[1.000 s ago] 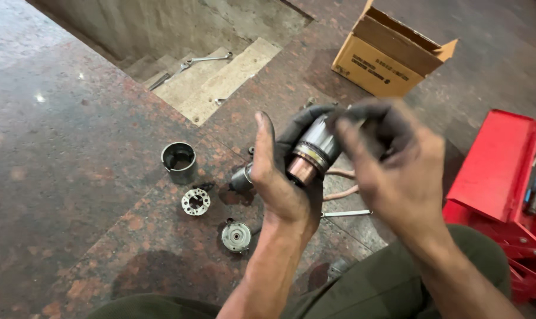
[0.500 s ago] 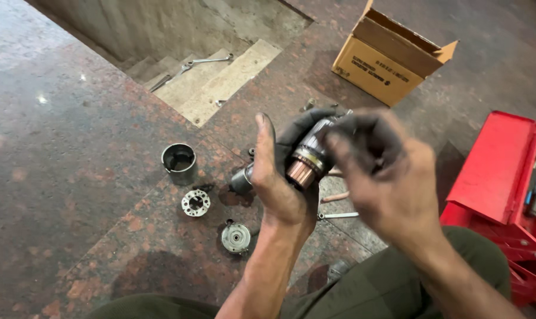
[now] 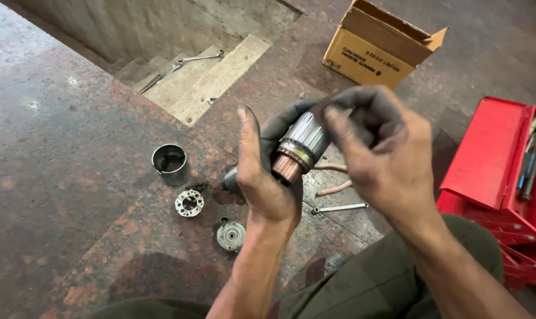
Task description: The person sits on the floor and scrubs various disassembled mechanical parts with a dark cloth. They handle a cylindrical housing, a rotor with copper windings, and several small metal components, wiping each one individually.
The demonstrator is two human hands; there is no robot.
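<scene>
A: Nearest on the stone floor (image 3: 73,177) lies a round metal end cap (image 3: 230,235), then a ring-shaped brush plate (image 3: 189,202), then an open metal cylinder housing (image 3: 169,162) standing upright, all left of the hands.

B: And the hands?

A: The left hand (image 3: 266,177) is curled around a motor armature (image 3: 298,147), its copper end pointing near. The right hand (image 3: 380,153) closes over the armature's far end, so that end is hidden.

B: What lies around them?

A: A thin tool (image 3: 339,208) and 2 copper-coloured leads (image 3: 333,189) lie on the floor, partly covered by the hands. A red toolbox (image 3: 504,177) stands open at right, cut off by the edge. Far off sit a cardboard box (image 3: 377,50) and a wrench (image 3: 194,59) on a step.
</scene>
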